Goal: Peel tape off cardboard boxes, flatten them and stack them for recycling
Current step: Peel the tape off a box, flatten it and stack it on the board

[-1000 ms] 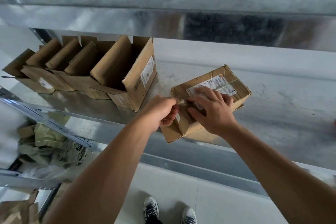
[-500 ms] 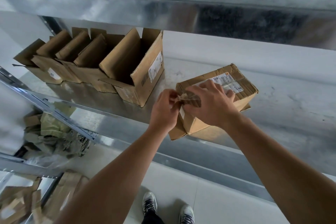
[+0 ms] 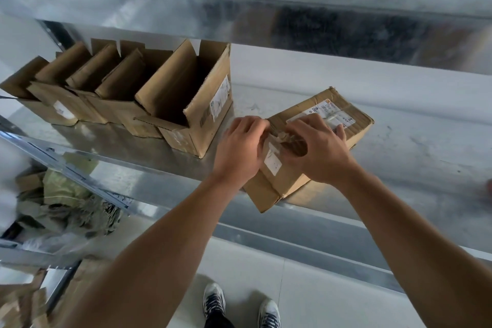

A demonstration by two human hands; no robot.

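Observation:
A sealed cardboard box with white shipping labels lies at the front edge of a metal shelf. My left hand is closed at the box's near left corner. My right hand presses on the box top, its fingers curled. Between the two hands a crumpled strip of clear tape lifts off the box; both hands pinch it. A white sticker shows on the box's near face.
A row of several open, empty cardboard boxes stands on the shelf to the left. Crumpled paper and plastic lie on a lower shelf at left. Flattened cardboard is at bottom left. My shoes stand on the tiled floor.
The tape strip has come further off the box and bunched up between my hands. My left hand has moved right, close against the box corner.

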